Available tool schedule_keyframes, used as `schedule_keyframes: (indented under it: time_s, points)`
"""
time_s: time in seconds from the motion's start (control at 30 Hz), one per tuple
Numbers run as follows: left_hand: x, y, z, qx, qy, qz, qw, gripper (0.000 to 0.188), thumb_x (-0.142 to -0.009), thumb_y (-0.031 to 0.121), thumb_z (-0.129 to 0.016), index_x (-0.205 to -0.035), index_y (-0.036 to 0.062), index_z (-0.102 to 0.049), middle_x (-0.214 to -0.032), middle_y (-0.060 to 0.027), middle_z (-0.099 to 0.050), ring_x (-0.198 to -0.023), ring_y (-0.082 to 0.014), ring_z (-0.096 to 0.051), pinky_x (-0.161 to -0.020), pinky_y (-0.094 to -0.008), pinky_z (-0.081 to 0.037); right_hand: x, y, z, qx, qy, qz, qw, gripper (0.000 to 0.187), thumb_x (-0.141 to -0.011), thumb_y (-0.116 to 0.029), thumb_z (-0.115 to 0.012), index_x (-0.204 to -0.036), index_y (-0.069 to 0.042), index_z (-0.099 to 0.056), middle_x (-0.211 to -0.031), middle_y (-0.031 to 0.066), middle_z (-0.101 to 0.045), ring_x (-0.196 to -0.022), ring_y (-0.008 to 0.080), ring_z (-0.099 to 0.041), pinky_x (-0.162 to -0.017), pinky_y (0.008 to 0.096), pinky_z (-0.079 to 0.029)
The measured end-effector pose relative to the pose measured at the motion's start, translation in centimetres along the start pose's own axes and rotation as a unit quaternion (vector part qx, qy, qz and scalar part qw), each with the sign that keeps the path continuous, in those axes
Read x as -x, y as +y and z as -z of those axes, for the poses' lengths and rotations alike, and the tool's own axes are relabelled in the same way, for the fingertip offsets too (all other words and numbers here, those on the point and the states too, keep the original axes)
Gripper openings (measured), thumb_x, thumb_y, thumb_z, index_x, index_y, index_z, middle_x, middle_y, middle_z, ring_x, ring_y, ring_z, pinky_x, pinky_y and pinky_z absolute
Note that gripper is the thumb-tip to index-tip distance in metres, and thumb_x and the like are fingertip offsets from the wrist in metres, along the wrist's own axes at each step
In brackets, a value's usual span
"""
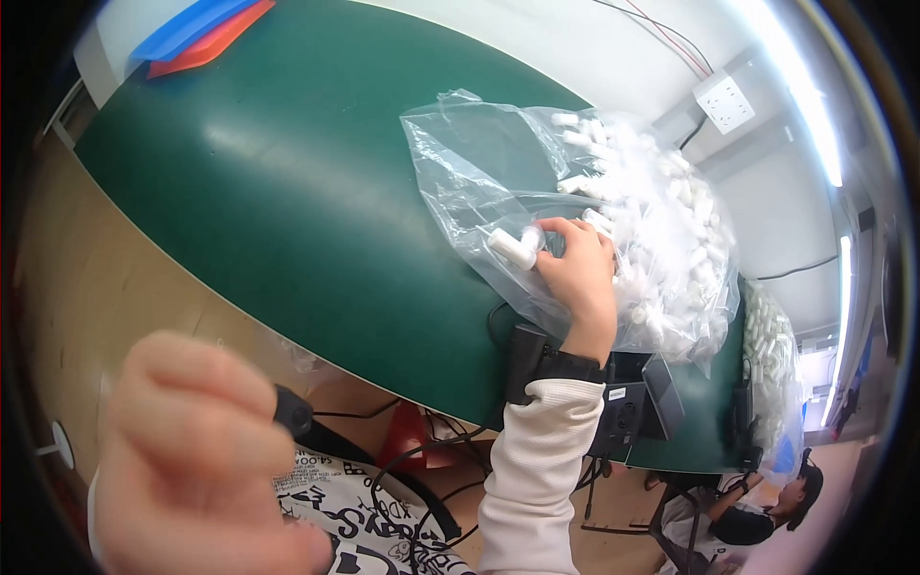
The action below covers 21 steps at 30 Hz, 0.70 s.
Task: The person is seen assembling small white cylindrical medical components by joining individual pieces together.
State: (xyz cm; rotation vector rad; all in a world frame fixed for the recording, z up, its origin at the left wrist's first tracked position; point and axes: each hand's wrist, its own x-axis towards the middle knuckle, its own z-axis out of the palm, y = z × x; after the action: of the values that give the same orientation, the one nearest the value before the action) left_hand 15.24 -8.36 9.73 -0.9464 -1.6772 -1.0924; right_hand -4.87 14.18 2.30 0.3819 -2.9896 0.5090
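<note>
My right hand (580,268) reaches over a clear plastic bag (446,177) on the green table. Its thumb and forefinger close on a white cylindrical piece (513,247) at the bag's near left side. A second white piece seems to lie against it, by the fingertips. To the right, the bag is full of many similar white cylinders (671,220). My left hand (196,460) is large and blurred at the lower left, away from the table, with curled fingers. Whether it holds anything is hidden.
The green table (287,192) carries blue (192,27) and red trays (216,46) at its far left. Dark boxed devices (623,412) and cables sit at the near edge by my right wrist. Another filled bag (771,359) and a seated person (738,517) are at right.
</note>
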Motion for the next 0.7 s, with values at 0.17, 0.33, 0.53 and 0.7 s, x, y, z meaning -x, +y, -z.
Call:
schedule_keyframes:
  time_s: [0.17, 0.33, 0.53, 0.7]
  points:
    - [-2.1, -7.2, -3.8, -0.058, -0.152, 0.211, 0.964, 0.021, -0.073, 0.009, -0.063, -0.093, 0.0075, -0.057, -0.071, -0.0063, -0.052, -0.063, -0.0196, -0.053, -0.057, -0.0294, -0.044, -0.5, -0.9, -0.4, 0.008, 0.03, 0.031, 0.999, 0.027, -0.07, -0.02, -0.061, -0.096, -0.021, -0.066, -0.107, 0.0085, -0.057, -0.11, 0.0294, -0.044, -0.093, 0.0437, -0.035]
    - [0.6, -14.0, -8.2, -0.096, -0.332, 0.235, 0.908, 0.018, -0.075, 0.009, -0.063, -0.092, 0.0045, -0.059, -0.084, -0.009, -0.056, -0.079, -0.0251, -0.056, -0.07, -0.0328, -0.046, -0.7, -2.5, 0.3, -0.029, 0.004, 0.016, 0.999, 0.027, -0.07, -0.029, -0.063, -0.094, -0.015, -0.066, -0.09, 0.0078, -0.062, -0.096, 0.0259, -0.055, -0.085, 0.0386, -0.04]
    - [1.2, -16.1, -9.1, -0.07, -0.388, 0.3, 0.869, 0.02, -0.075, 0.013, -0.062, -0.094, 0.005, -0.058, -0.089, -0.0095, -0.055, -0.083, -0.0249, -0.055, -0.074, -0.0338, -0.045, -0.6, -2.4, -0.5, -0.047, 0.004, -0.051, 0.998, 0.034, -0.073, -0.029, -0.063, -0.093, -0.002, -0.061, -0.084, 0.0127, -0.063, -0.08, 0.0242, -0.061, -0.073, 0.034, -0.045]
    - [1.0, -17.4, -8.3, 0.314, -0.155, 0.463, 0.814, 0.025, -0.08, 0.017, -0.045, -0.099, 0.0019, -0.051, -0.086, -0.0068, -0.053, -0.08, -0.0203, -0.053, -0.073, -0.0312, -0.042, -1.2, -3.6, 0.2, -0.428, 0.239, 0.061, 0.869, 0.028, -0.085, -0.019, -0.051, -0.107, -0.001, -0.05, -0.087, 0.0125, -0.057, -0.083, 0.0205, -0.056, -0.076, 0.0296, -0.042]
